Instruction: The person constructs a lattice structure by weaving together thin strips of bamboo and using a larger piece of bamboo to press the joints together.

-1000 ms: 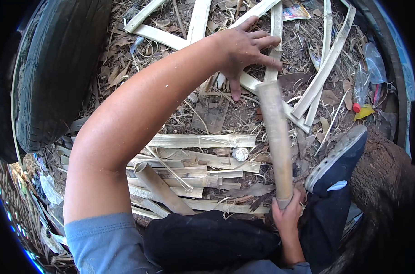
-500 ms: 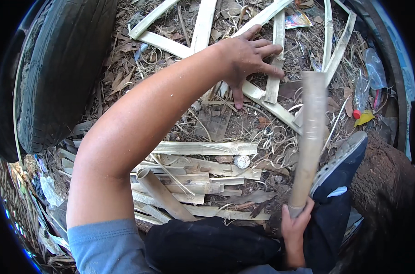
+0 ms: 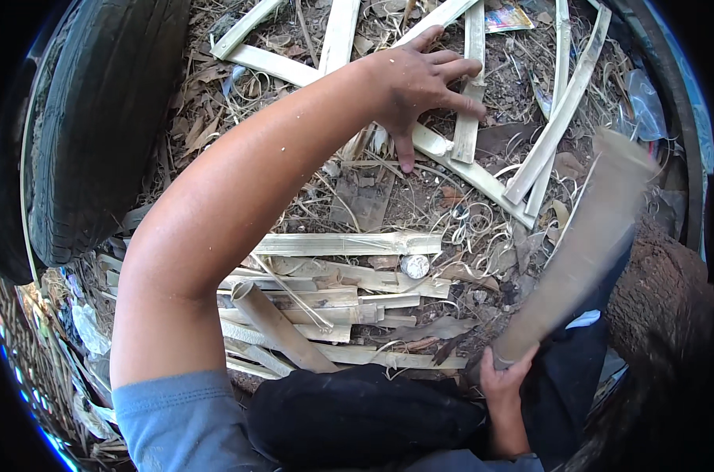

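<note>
My left hand (image 3: 424, 85) reaches far out, fingers spread and holding nothing, above pale split bamboo strips (image 3: 472, 130) on the ground. Its thumb points down beside a slanting bamboo strip (image 3: 475, 185); whether it touches the ground I cannot tell. Close to my body, my right hand (image 3: 508, 384) is wrapped round the lower end of a thick bamboo pole (image 3: 569, 256). The pole leans up and to the right, its upper end smeared by motion. It partly covers my right leg and hides most of the shoe.
A stack of split bamboo pieces (image 3: 349, 245) lies in front of my knee, with a bamboo tube (image 3: 282, 326) slanting across it. A black tyre (image 3: 109, 118) stands at the left. Brown mound (image 3: 660, 283) at the right; clear plastic (image 3: 646, 106) beyond it; dry leaves and shavings litter the soil.
The bamboo pole in my right hand has swung from nearly upright to a lean toward the right. My left hand has shifted very slightly with the view and stays spread.
</note>
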Available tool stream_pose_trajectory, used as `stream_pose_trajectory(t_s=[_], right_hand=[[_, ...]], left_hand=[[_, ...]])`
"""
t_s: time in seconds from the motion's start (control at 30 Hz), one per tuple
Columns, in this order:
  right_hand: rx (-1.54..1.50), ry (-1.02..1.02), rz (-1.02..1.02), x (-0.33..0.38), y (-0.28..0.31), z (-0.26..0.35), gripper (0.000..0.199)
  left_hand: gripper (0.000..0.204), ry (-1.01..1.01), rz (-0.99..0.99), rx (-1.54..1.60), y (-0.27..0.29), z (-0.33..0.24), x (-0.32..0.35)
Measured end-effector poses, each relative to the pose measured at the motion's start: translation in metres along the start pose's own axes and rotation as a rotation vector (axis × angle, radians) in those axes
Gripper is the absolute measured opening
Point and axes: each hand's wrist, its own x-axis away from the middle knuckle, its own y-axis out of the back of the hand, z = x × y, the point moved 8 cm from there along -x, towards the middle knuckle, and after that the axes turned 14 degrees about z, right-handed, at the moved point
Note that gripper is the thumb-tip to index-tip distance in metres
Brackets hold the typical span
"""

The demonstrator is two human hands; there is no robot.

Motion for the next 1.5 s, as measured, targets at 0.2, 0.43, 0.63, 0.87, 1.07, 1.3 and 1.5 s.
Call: stream_pose_trajectory(t_s=[0.2,0.43,0.63,0.87,1.07,1.3,1.5], right_hand=[[0.149,0.077,0.073,-0.003,-0.003,0.005,0.064],[0.063,0.063,-0.058,0.001,0.006,0.005,0.063],[0.028,0.108,-0.053,-0.005,0.007,0.011,0.064],[-0.036,0.108,-0.124,-0.009,0.019,0.017,0.058],[0.085,0.083,0.007,-0.004,0.005,0.009,0.06],[0.021,0.031,-0.117,0.013,0.009,-0.002,0.057],[0.036,0.077,0.013,0.048,0.022,0.017,0.068]], left_hand=[[0.126,0.016,-0.028,-0.021,0.004,0.002,0.0],[0.124,-0.004,-0.033,-0.027,0.005,0.004,0.002],[0.124,-0.004,-0.021,-0.037,0.007,0.002,-0.005],[0.127,-0.001,-0.006,-0.007,0.005,0.002,-0.002],[0.127,-0.008,-0.037,-0.003,0.007,0.004,-0.002],[0.127,-0.004,0.003,0.009,0.002,-0.002,-0.005],[0.136,0.12,0.146,-0.091,0.008,-0.004,0.007]])
